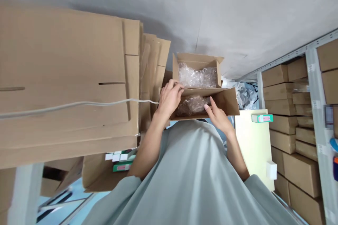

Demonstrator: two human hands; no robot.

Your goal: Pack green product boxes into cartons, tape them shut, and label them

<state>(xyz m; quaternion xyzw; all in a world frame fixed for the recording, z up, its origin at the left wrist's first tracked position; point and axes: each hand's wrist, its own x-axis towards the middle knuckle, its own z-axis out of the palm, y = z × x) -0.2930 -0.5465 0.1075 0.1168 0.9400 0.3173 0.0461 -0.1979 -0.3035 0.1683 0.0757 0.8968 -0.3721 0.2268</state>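
Observation:
Two open cardboard boxes stand one behind the other in front of me. Bubble wrap [198, 76] fills the rear box [199, 57]. In the near box [229, 100] lies another clump of bubble wrap [194, 104], toward its left side. My left hand [170, 97] is at the near box's left end, its fingers bent over the edge between the boxes; what they hold, if anything, is hidden. My right hand [217, 115] reaches over the near box's front edge with fingers apart, its fingertips beside the bubble wrap.
Large flat cardboard sheets [63, 59] stand at the left, crossed by a white cable [79, 104]. Below them is an open box [99, 174] with small green-and-white boxes. Shelves of cartons [301, 168] line the right, beside a pale panel [250, 140] bearing a green box [262, 118].

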